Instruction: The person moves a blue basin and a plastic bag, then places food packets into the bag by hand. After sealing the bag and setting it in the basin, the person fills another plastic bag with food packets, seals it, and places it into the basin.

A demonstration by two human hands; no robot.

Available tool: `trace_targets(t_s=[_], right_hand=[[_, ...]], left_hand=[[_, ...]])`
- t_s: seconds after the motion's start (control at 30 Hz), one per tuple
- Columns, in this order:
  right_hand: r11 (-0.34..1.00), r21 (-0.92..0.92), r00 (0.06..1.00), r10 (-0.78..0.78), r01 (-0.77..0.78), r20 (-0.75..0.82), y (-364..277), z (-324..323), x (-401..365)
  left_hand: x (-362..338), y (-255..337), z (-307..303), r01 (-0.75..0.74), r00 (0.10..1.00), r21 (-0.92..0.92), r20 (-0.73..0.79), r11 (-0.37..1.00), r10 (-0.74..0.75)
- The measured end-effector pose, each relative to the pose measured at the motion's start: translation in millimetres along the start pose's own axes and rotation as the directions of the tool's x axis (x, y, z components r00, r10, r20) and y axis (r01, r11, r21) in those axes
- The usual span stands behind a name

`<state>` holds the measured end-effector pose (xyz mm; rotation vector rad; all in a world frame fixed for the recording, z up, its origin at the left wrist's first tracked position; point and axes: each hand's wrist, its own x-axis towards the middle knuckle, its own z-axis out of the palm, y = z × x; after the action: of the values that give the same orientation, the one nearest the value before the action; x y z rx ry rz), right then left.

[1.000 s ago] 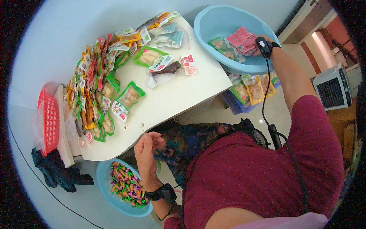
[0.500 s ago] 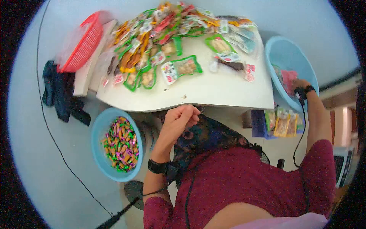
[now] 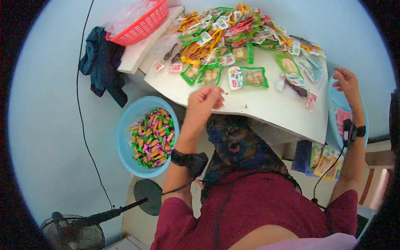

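Note:
My left hand [image 3: 205, 101] is loosely curled over the front edge of the white table [image 3: 266, 102], with nothing visible in it. Just beyond it lies a green-edged food packet [image 3: 248, 77] with a white and red label. My right hand [image 3: 346, 82] is raised over the rim of the right blue basin [image 3: 333, 102], fingers apart and holding nothing I can see. Inside that basin a pink packet [image 3: 343, 116] shows, partly hidden by my wrist. A pile of vacuum-packed food packets [image 3: 225, 31] covers the back of the table.
At left stands a blue basin [image 3: 125, 143] of small wrapped snacks [image 3: 153, 137]. A red basket [image 3: 141, 27] with clear plastic sits behind it, near dark clothing [image 3: 104, 62]. A fan [image 3: 73, 233] is at lower left. More packets [image 3: 327, 162] sit below the table's right side.
My right hand has come up out of the right basin to its rim. My left hand has moved forward over the table edge. The camera view has shifted.

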<state>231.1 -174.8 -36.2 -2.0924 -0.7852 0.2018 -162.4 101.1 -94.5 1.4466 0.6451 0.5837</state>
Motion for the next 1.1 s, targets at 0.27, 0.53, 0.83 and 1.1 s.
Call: trace_targets(t_s=[0.27, 0.53, 0.83, 1.1], right_hand=[[0.916, 0.394, 0.870, -0.136, -0.072, 0.475, -66.9, 106.6, -72.0], [0.937, 0.325, 0.812, -0.088, -0.129, 0.576, -68.8, 120.1, -98.5], [0.953, 0.269, 0.826, -0.039, -0.138, 0.562, -64.2, 110.2, -96.1], [0.937, 0.322, 0.823, -0.076, -0.134, 0.563, -69.4, 118.0, -90.3]], left_hand=[[93.9, 40.7, -123.9, -0.136, 0.639, 0.881, -0.271, 0.452, 0.720], [170.4, 34.5, -164.4, 0.030, 0.707, 0.999, -0.007, -0.019, 0.707], [190.0, 45.5, -170.5, 0.207, 0.683, 0.975, -0.081, -0.086, 0.726], [158.8, 82.8, -173.2, -0.049, 0.429, 0.955, -0.245, 0.294, 0.869]])
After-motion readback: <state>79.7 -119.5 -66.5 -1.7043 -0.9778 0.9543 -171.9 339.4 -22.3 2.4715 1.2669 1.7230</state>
